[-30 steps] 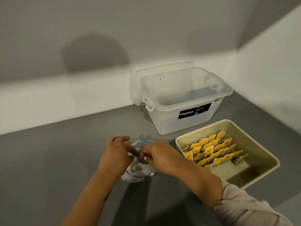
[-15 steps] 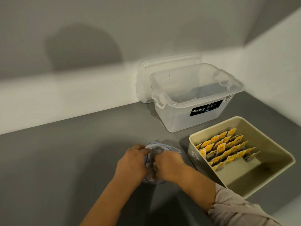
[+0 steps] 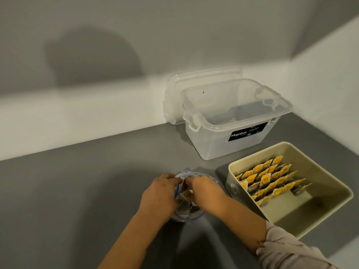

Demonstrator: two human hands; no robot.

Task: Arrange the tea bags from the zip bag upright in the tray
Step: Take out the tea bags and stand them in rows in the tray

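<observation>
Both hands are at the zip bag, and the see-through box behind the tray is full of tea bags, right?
Not quite. Both hands, left hand and right hand, are at the zip bag, but the head view shows no tea bags in the see-through box. The tea bags stand in the tray.

The grey counter point(image 3: 87, 191) meets the walls in a corner. Four items rest directly on it: a clear storage box point(image 3: 233, 144) near the corner; its lid point(image 3: 174, 94) leaning behind it against the wall; a beige tray point(image 3: 330, 216) in front of the box; a zip bag point(image 3: 186, 215) left of the tray.
</observation>
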